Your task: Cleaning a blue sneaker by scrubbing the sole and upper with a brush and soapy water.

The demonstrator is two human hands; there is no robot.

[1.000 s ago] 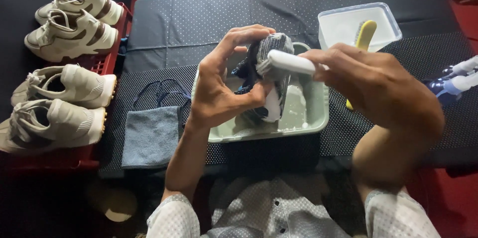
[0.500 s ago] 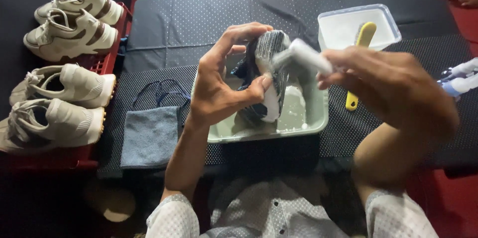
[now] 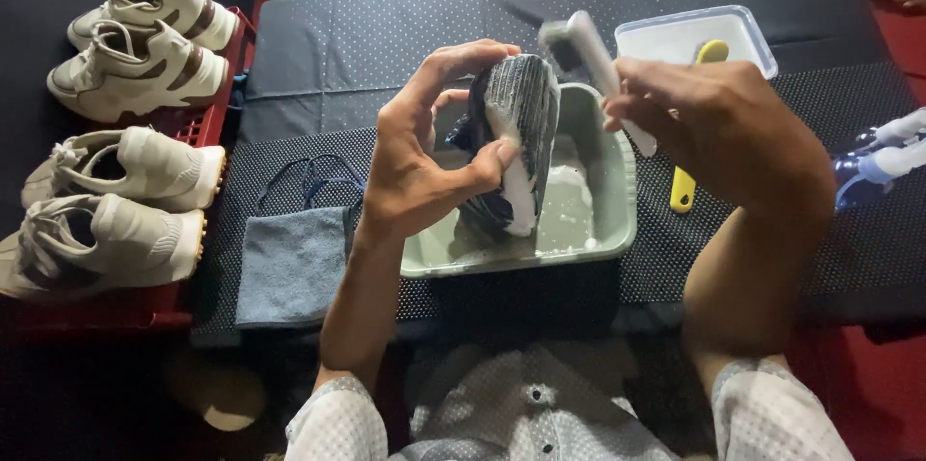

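Note:
My left hand grips a dark shoe with a white, ribbed sole, held upright with the sole turned to the right, over a pale green basin of soapy water. My right hand holds a white-handled brush just above and to the right of the shoe's toe, the bristle head a little apart from the sole.
A clear plastic tub with a yellow-handled brush stands behind the basin. A grey cloth and dark laces lie to the left. Several beige sneakers sit on a red crate. A spray bottle lies at right.
My right hand has swung the brush up and away from the sole toward the toe. The shoe stays in my left hand over the basin.

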